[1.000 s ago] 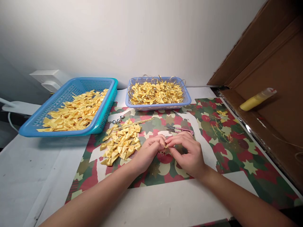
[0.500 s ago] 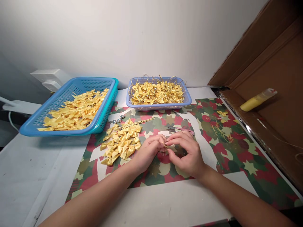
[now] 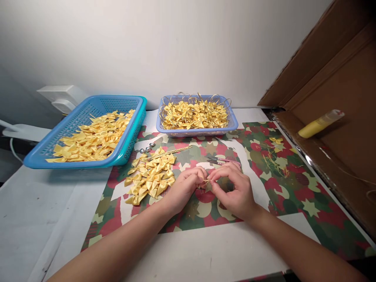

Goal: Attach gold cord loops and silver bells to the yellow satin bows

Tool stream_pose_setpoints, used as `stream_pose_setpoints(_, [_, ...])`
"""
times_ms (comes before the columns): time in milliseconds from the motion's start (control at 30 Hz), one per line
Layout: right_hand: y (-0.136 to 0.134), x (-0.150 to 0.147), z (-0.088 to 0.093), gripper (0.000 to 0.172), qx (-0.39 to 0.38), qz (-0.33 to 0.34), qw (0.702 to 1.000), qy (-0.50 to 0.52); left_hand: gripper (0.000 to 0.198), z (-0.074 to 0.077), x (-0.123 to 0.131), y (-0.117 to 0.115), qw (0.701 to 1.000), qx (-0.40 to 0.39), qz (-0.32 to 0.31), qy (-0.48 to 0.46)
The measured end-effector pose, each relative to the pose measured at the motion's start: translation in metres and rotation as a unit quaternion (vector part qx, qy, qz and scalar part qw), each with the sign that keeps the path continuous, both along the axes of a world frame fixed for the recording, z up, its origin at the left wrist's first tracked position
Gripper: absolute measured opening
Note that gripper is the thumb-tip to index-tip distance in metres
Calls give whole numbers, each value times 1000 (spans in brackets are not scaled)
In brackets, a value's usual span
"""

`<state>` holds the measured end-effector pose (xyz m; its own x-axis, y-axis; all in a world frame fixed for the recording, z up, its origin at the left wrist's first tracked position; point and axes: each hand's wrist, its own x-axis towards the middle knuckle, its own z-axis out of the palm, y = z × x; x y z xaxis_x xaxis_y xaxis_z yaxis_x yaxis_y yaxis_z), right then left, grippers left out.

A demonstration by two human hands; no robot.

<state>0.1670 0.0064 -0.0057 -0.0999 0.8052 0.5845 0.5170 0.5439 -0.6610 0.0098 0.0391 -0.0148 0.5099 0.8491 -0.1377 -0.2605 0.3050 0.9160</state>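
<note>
My left hand is closed, thumb against curled fingers, over the middle of the patterned mat. Facing it, my right hand pinches with thumb and forefinger. A thin gold cord shows between the two sets of fingertips; most of it is hidden by them. Just left of my left hand lies a pile of yellow satin bows. Several straight gold cords rest across the top of that pile. Small scissors with pink handles lie behind my right hand, which partly covers them.
A blue basket of yellow bows stands at the left. Another basket at the back holds bows with gold cord loops. Small silvery pieces lie behind the pile. Thread scraps and a yellow tube are at the right, by a cardboard wall.
My right fingertips have drawn slightly right, away from the left hand, and now pinch together. More of the gold cord shows between the hands. My left hand has barely moved.
</note>
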Motion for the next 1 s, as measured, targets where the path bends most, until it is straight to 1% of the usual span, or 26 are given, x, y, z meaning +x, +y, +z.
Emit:
stream_pose_setpoints(333, [1,0,1,23,24,-12,1000,1,14,1,-2,-1,999,-4,-39,18])
stream_pose_setpoints(533, [1,-1,3,22,34,-15,999,-1,15,-1,-3,0,999,-14,-39,33])
stream_pose_setpoints(733, [2,0,2,22,21,-15,1000,-5,10,-1,-3,0,999,-11,-35,32])
stream_pose_setpoints(867, [2,2,3,18,-11,-23,1000,2,13,0,-2,0,1000,-2,-28,14])
stream_pose_setpoints(1000, [1,3,5,14,-32,-10,999,9,15,-1,-2,1,1000,0,-21,9])
